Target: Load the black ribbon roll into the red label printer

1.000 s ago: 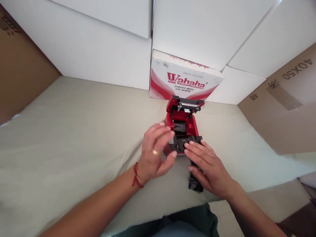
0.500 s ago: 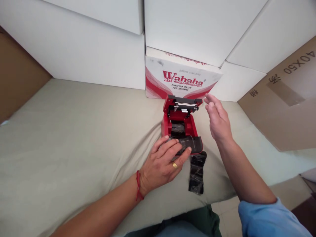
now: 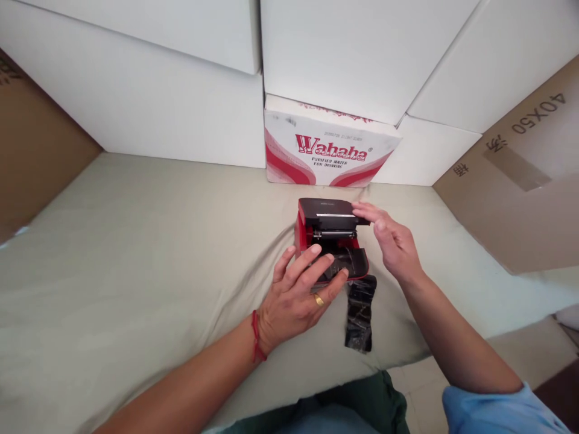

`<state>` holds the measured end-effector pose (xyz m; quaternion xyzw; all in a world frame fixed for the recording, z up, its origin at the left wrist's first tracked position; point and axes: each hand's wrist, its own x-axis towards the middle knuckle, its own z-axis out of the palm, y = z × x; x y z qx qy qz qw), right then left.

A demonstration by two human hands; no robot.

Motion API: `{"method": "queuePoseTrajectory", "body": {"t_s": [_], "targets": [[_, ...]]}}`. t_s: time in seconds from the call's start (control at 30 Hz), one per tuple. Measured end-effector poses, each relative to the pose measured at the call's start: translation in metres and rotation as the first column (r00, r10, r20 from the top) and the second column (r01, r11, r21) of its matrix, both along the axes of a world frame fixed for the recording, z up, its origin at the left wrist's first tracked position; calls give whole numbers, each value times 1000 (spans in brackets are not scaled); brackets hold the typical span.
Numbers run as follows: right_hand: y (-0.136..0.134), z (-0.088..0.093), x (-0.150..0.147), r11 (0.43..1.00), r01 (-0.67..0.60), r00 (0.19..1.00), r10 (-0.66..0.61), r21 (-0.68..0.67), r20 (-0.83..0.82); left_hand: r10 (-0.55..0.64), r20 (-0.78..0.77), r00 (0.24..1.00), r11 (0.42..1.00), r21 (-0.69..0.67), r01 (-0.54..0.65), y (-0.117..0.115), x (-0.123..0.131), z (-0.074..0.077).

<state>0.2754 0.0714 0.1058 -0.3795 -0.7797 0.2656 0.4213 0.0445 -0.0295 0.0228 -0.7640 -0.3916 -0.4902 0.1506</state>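
Note:
A small red and black device (image 3: 332, 211) stands on the pale green cloth, its lid tilted partly down over the red inside. My left hand (image 3: 301, 295), with a gold ring and a red string bracelet, lies with spread fingers on the black film over the device's front flap. My right hand (image 3: 393, 241) touches the right side of the lid with its fingertips, fingers stretched out. From under the front flap a strip of shiny black film (image 3: 360, 316) runs down onto the cloth. Part of the device's inside is hidden by my left fingers.
A white and red Wahaha carton (image 3: 330, 147) stands just behind the device, against white boxes (image 3: 181, 102). Brown cardboard (image 3: 520, 175) rises at the right, and more (image 3: 40, 144) at the left. The cloth (image 3: 136, 271) ends near my lap.
The device's lid has swung down toward the front, from raised to partly lowered. My right hand has moved left and slightly down onto it. My left fingers have shifted slightly on the flap.

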Motion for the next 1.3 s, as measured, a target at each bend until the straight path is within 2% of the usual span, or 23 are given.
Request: {"method": "queuePoseTrajectory", "body": {"t_s": [0.1,0.23,0.33,0.4,0.5,0.63,0.77,0.83,0.97,1.13,1.2,1.3], "targets": [[-14,-16,8,998,-38,995,32,58,96,-5,10,1000,1000,12,5,-1,-1,-2],[-25,-37,11,991,-76,990,62,114,128,-107,104,989,994,25,105,4,-15,-4],[-28,-43,9,990,-63,995,52,124,91,-95,224,970,981,-143,130,16,-32,-4],[-28,-44,6,991,-51,997,43,124,70,-97,291,952,939,-290,185,24,-43,-5],[-29,-48,3,990,-38,998,33,134,45,-140,363,921,870,-399,290,32,-50,-7],[-28,-48,2,989,-27,1000,25,147,19,-101,417,903,862,-417,289,33,-49,-9],[-37,-33,3,993,-15,997,6,120,73,-99,404,909,859,-426,283,33,-48,-8],[-47,-25,1,988,-60,990,42,140,135,-109,429,897,841,-441,313,34,-47,-10],[-72,-25,-3,944,-212,956,147,253,253,-139,594,792,762,-447,468,37,-43,-19],[-90,-43,-2,920,-173,959,76,351,273,-93,812,577,618,-407,672,45,-37,-33],[-92,-48,-1,917,-161,960,59,365,273,-74,826,559,563,-428,707,47,-37,-35],[-91,-50,0,911,-163,960,58,378,274,-46,818,574,530,-467,708,48,-40,-36]]}}
